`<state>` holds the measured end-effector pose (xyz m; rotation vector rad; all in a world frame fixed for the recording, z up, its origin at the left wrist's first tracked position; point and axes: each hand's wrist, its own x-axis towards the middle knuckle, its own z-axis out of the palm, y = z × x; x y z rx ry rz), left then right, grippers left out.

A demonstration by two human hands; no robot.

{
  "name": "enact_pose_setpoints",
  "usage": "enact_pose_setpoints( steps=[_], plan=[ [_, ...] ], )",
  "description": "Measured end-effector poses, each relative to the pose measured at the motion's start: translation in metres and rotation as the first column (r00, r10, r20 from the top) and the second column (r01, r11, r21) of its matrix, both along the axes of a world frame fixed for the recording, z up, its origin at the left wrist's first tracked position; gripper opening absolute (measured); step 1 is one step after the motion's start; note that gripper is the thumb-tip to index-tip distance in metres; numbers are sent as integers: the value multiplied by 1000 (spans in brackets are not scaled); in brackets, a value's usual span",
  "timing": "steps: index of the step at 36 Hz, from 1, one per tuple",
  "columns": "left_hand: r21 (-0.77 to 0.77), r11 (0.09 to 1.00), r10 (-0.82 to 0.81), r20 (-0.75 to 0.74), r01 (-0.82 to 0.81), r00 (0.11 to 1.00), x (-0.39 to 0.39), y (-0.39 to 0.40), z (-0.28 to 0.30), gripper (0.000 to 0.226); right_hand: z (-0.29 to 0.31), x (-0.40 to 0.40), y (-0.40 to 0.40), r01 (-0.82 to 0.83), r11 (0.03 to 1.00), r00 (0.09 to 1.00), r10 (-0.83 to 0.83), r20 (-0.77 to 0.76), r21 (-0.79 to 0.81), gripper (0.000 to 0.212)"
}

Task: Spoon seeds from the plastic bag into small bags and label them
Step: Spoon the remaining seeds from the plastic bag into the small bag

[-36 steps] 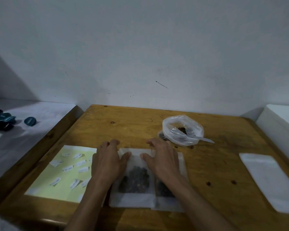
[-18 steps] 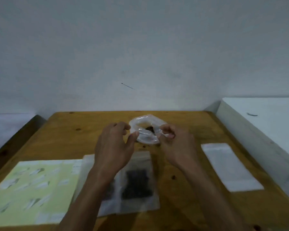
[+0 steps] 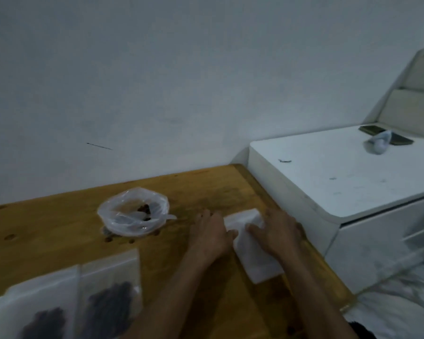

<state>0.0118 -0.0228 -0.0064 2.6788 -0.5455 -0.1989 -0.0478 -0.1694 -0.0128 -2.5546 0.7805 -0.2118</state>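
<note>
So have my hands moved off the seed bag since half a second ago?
Yes. Both hands went right, from the seed bag to the empty small bags.

Honey-brown knotted wooden desk (image 3: 59, 231); clear plastic bag (image 3: 133, 211) of dark brown seeds; white flat small bags (image 3: 252, 255); white cabinet (image 3: 328, 182).

Plain grey-white wall (image 3: 157, 81) behind, thin dark scratch (image 3: 99, 146) on it | wooden table (image 3: 47, 223) below | white cabinet (image 3: 328, 182) butted against table's right edge | headboard-like panel (image 3: 416, 94) far right | dim, even light
</note>
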Motion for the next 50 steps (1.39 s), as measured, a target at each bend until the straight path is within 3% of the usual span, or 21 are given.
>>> enact_pose_setpoints(
  steps=[6, 11, 17, 24, 26, 28, 34, 38, 43, 50],
  plan=[
    [71, 997, 14, 4, -15, 1000, 9, -8, -4, 48, -6, 4, -4, 25, 994, 999, -29, 40, 107, 67],
    [-59, 998, 36, 46, -33, 998, 2, -6, -7, 57, -4, 3, -5, 56, 974, 992, -79, 97, 217, 67],
    [-125, 991, 57, 71, -48, 996, -4, -5, -9, 59, 0, -1, -3, 52, 931, 939, -169, 300, 361, 43],
    [-298, 943, 129, -82, -148, 988, 0, -4, -4, 76, 14, -2, -10, -65, 872, 908, -150, 391, 486, 20],
    [-408, 891, 151, -150, -200, 977, 0, -2, -1, 66, 20, -3, -11, -92, 861, 906, -136, 401, 500, 16],
    [-516, 824, 152, -196, -233, 969, -1, 0, 3, 42, 24, -5, -11, -121, 837, 896, -139, 422, 533, 17],
    [-659, 702, 178, -203, -269, 963, -3, 4, 11, 18, 24, -7, -6, -88, 876, 888, -148, 436, 475, 10],
    [-652, 720, 144, -195, -238, 970, -4, 7, 14, 9, 23, -9, -6, -71, 873, 880, -172, 442, 482, 24],
    [-634, 744, 101, -205, -211, 974, -5, 10, 14, 3, 17, -10, -7, -96, 902, 913, -88, 398, 421, 46],
    [-624, 746, 117, -221, -232, 968, -6, 8, 16, 8, 21, -11, -1, -36, 945, 871, -129, 473, 325, 26]
  ],
)
